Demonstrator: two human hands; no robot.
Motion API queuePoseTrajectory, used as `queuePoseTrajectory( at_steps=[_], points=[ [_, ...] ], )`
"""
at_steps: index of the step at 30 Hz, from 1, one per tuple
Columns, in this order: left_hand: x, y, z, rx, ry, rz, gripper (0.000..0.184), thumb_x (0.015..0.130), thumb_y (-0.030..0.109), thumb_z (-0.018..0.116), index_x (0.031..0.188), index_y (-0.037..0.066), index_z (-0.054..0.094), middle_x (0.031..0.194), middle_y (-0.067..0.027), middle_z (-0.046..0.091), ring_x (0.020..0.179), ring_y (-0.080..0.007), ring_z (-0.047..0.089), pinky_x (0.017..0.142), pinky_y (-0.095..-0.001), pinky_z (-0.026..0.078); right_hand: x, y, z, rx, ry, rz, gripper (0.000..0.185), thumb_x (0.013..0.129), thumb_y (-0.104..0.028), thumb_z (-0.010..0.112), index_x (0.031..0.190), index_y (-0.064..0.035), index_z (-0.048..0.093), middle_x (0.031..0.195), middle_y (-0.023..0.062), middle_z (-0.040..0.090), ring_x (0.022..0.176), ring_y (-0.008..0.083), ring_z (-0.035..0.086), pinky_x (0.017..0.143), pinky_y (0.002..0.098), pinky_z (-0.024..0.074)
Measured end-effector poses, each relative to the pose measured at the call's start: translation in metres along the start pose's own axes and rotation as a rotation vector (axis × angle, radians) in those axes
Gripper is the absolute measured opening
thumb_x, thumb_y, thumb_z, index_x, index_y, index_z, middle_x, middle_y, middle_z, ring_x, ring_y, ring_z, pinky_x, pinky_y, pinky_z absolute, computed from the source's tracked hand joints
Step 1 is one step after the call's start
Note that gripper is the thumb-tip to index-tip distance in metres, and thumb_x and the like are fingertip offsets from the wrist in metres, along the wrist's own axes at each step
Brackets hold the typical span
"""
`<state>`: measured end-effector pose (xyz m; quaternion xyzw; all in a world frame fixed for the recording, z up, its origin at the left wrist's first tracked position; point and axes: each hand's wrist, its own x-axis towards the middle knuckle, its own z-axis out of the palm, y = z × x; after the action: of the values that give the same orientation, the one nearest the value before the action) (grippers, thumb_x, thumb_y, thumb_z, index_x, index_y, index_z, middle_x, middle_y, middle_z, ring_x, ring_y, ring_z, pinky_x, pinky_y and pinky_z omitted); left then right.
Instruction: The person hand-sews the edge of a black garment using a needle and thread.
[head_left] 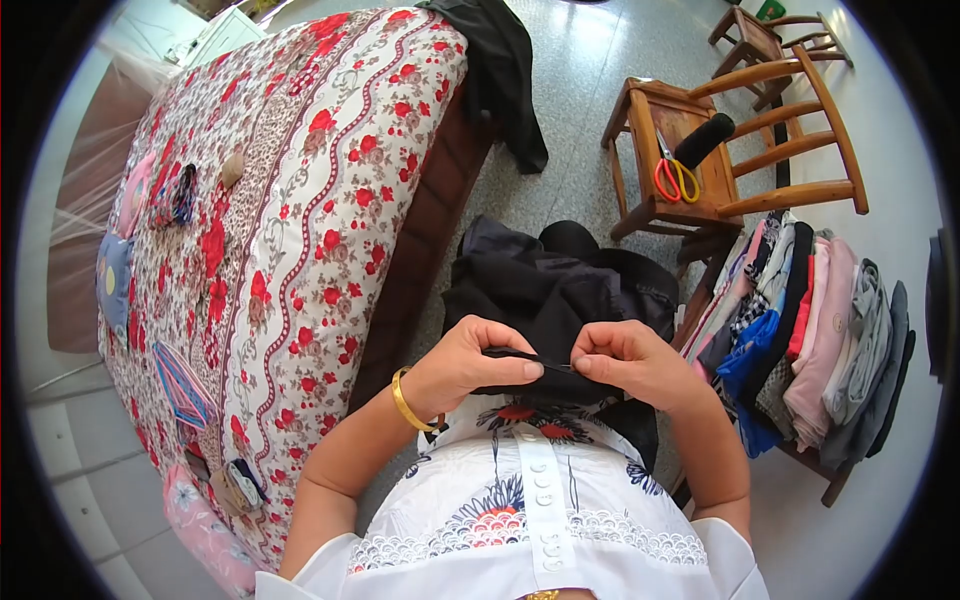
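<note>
At its near edge, the cloth (545, 305) is pinched by the left hand (478, 358), seemingly something thin (561, 367) by the right hand (628, 360); fine handwork appears underway, steadiness being needed next.

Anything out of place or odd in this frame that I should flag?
Mildly, yes: a dark garment hangs off the corner of the bed toward the floor, unlike the clothes grouped together on the right. Scissors on a chair seem slightly misplaced. I see no spill.
</note>
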<state>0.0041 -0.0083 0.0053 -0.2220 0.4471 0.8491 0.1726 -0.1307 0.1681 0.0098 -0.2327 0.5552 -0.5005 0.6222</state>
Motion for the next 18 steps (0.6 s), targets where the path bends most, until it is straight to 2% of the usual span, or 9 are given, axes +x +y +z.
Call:
queuePoseTrajectory(
  at_steps=[6,18],
  points=[
    [0.0026,-0.002,-0.002,0.074,-0.016,0.003,0.009,0.07,0.007,0.067,0.076,0.001,0.063,0.07,-0.0008,0.06,0.063,-0.003,0.052,0.057,-0.0156,0.041,0.0,-0.0043,-0.0035,0.001,-0.038,0.002,0.014,0.082,-0.013,0.053,0.075,-0.0012,0.054,0.063,-0.0059,0.048,0.057,0.0001,0.038,0.049,0.0164,0.0302],
    [0.0062,-0.0013,-0.0028,-0.034,-0.04,-0.037,0.01,0.071,0.007,0.066,0.079,0.002,0.063,0.074,-0.003,0.062,0.066,-0.0061,0.056,0.061,-0.0168,0.044,0.0056,-0.0014,-0.0094,0.122,-0.099,-0.012,0.016,0.081,-0.017,0.057,0.079,-0.0011,0.056,0.068,-0.0054,0.051,0.063,0.0,0.042,0.057,0.0146,0.0339]
  ],
)
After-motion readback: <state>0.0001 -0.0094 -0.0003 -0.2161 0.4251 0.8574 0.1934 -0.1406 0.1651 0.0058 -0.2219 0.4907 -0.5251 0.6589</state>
